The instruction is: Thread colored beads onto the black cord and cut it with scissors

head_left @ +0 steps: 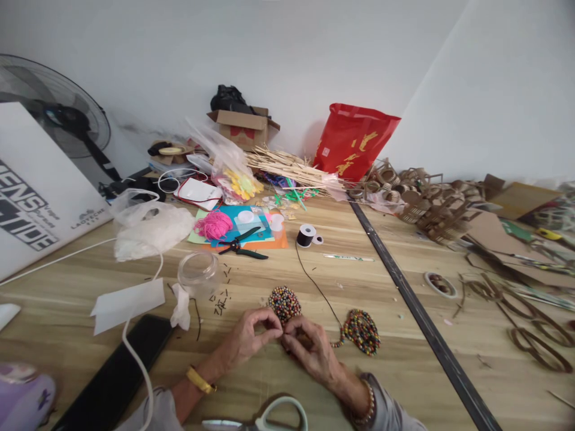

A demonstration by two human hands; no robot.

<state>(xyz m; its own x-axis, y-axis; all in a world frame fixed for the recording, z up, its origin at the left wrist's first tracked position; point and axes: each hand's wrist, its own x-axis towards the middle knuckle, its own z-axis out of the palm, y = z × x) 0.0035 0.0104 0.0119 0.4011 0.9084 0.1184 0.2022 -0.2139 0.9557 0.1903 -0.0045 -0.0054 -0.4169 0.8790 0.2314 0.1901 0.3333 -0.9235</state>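
Note:
My left hand (255, 336) and my right hand (311, 350) meet at the fingertips over the table. Each one pinches thumb against forefinger, and what lies between the fingers is too small to make out. Just beyond the fingertips is a heap of small multicoloured beads (284, 303). To the right of my right hand lies a coiled bead string (362, 333). Black cord (320, 290) runs from a spool (306, 236) down to the beaded strand beside that hand. Scissors (281, 413) with pale handles rest at the near edge, between my forearms.
Black-handled pliers (242, 245), pink yarn (214, 224) and a clear round container (197, 269) lie further back. A black phone-like slab (119, 371) and white cable are at left. A dark strip (404, 290) crosses the table at right, near a small bead dish (440, 285).

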